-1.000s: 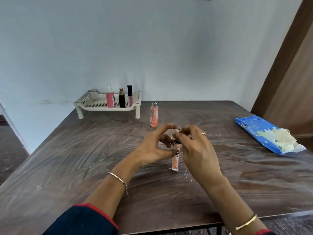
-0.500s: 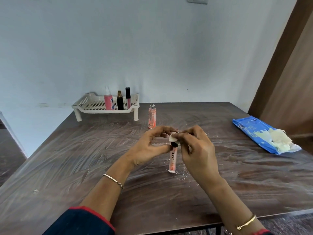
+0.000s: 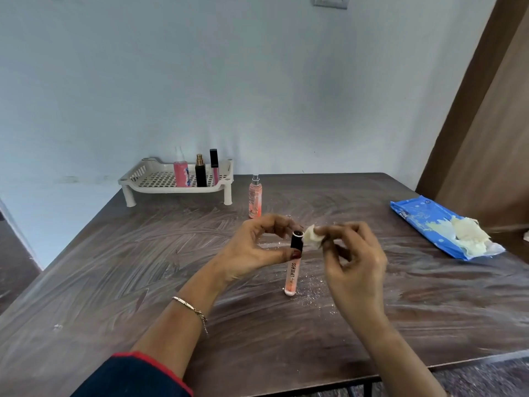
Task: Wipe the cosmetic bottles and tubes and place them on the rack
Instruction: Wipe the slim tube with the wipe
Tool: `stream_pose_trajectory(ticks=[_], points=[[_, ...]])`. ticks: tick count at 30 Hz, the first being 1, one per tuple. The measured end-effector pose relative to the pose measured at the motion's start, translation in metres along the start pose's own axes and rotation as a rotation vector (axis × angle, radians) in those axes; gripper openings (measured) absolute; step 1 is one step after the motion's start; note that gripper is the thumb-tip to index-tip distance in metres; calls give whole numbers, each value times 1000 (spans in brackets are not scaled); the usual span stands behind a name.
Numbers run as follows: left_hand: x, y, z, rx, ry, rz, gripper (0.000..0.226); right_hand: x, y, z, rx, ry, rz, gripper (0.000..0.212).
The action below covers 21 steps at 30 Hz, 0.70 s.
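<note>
My left hand [image 3: 257, 247] grips a peach lip gloss tube [image 3: 292, 275] with a black cap, held upright above the table's middle. Beside the cap, my right hand [image 3: 355, 256] pinches a small cream wipe [image 3: 313, 237], just apart from the tube. A peach spray bottle [image 3: 254, 197] stands on the table behind them. The white rack [image 3: 160, 179] at the back left holds a pink bottle [image 3: 181, 173], a black bottle [image 3: 200, 174] and a slim pink tube [image 3: 214, 166].
A blue wipe packet [image 3: 423, 222] with crumpled used wipes [image 3: 466, 233] on it lies at the right edge of the dark wooden table [image 3: 114, 282]. White crumbs are scattered under the tube. A brown door stands at the right.
My right hand has pulled the wipe off the tube's cap and moved it to the right, uncovering the black cap. My left hand still holds the tube, now raised slightly.
</note>
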<state>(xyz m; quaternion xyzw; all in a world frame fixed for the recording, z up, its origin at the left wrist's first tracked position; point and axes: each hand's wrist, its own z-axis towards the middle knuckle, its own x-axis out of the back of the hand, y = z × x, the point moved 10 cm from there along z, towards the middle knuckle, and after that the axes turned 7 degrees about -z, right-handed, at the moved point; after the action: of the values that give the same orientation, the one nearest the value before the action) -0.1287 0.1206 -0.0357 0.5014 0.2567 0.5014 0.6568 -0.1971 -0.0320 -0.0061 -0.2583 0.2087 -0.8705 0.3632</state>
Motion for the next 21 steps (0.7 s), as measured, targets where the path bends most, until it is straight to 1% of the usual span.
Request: stream_pose_trajectory(ticks=[2, 4, 6, 8, 10, 12, 13, 15, 17, 21], points=[[-3, 2, -1, 9, -25, -28, 43, 9, 3, 10, -76, 60, 100, 32], [-5, 2, -2, 24, -38, -47, 51, 15, 3, 18, -111, 81, 158, 35], [-5, 1, -2, 29, -44, -60, 58, 17, -2, 23, -114, 61, 193, 36], [-5, 0, -2, 33, -46, -75, 60, 15, -10, 24, -82, 4, 216, 30], [-6, 0, -2, 40, -51, -84, 61, 9, -21, 21, -5, -72, 196, 19], [-7, 1, -2, 43, -51, -92, 62, -2, -30, 16, 72, -188, 163, 8], [-7, 1, -3, 42, -45, -94, 62, -9, -33, 13, 104, -253, 123, 5], [-5, 1, -3, 41, -31, -94, 62, -19, -34, 9, 159, -330, 16, 8], [-4, 1, -3, 47, -28, -100, 62, -20, -34, 9, 202, -318, -77, 15], [-4, -2, -2, 56, -27, -100, 62, -19, -34, 12, 208, -288, -149, 15]])
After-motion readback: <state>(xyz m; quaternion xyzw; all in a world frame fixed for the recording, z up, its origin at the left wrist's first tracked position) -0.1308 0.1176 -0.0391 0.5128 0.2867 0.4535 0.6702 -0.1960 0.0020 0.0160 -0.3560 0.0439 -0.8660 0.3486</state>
